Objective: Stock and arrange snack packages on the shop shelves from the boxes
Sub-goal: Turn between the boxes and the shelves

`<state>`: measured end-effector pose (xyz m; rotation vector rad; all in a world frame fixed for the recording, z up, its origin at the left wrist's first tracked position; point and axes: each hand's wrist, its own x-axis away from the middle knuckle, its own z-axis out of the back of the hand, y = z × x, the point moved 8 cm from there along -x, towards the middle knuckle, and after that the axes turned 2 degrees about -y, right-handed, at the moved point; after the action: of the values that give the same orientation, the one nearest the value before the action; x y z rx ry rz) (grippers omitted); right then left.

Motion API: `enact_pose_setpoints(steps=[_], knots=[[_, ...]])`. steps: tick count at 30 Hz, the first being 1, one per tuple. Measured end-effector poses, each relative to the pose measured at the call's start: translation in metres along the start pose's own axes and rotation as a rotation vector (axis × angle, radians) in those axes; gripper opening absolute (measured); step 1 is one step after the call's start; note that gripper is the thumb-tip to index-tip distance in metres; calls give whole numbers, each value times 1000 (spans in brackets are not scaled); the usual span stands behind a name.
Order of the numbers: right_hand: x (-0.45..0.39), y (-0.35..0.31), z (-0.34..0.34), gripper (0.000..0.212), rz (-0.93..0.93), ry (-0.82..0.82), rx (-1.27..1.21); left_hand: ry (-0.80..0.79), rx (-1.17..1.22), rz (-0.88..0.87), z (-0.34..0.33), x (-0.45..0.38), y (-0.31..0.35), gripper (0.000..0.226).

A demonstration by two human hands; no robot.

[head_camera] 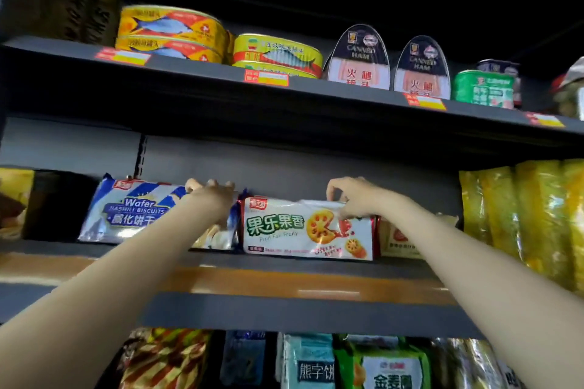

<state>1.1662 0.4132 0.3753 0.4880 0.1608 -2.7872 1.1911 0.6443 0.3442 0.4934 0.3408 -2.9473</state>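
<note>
On the middle shelf point(284, 265) two biscuit packs stand on edge, long axes running left-right, fronts facing out — the left hand point(215, 196) curls over the top of the wafer pack point(126, 211), the right hand point(350, 196) pinches the fruit pack point(284, 230) at its upper right corner.

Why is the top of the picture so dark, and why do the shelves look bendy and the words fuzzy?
In the head view, little light reaches above the fish tins, so the top goes black; the wide lens tilts and bends the top shelf; glare shines on the yellow bags and the fruit biscuit pack; slight blur softens the small print and the left hand.
</note>
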Motion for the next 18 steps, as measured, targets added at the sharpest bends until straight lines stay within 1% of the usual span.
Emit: enact_pose_setpoints(steps=[3, 5, 8, 9, 11, 12, 15, 18], knots=[[-22, 4, -1, 29, -11, 45, -12, 7, 12, 19, 1, -4, -1, 92], [-33, 9, -4, 29, -53, 64, 1, 14, 35, 25, 4, -4, -3, 89], [-42, 13, -23, 28, -87, 7, 71, 5, 49, 33, 2, -6, -5, 87], [-44, 12, -31, 33, -84, -18, 108, 6, 50, 37, 3, -6, -6, 87], [-44, 11, -40, 56, -72, -57, 190, 12, 69, 50, 6, -3, -9, 85], [-43, 11, -41, 63, -68, -77, 217, 20, 86, 57, 9, 0, -10, 82], [-33, 8, -34, 62, -48, -93, 248, 83, 158, 69, 17, 8, -12, 74], [-22, 3, -28, 65, -13, -52, 291, 164, 265, 13, 22, 16, -6, 65]])
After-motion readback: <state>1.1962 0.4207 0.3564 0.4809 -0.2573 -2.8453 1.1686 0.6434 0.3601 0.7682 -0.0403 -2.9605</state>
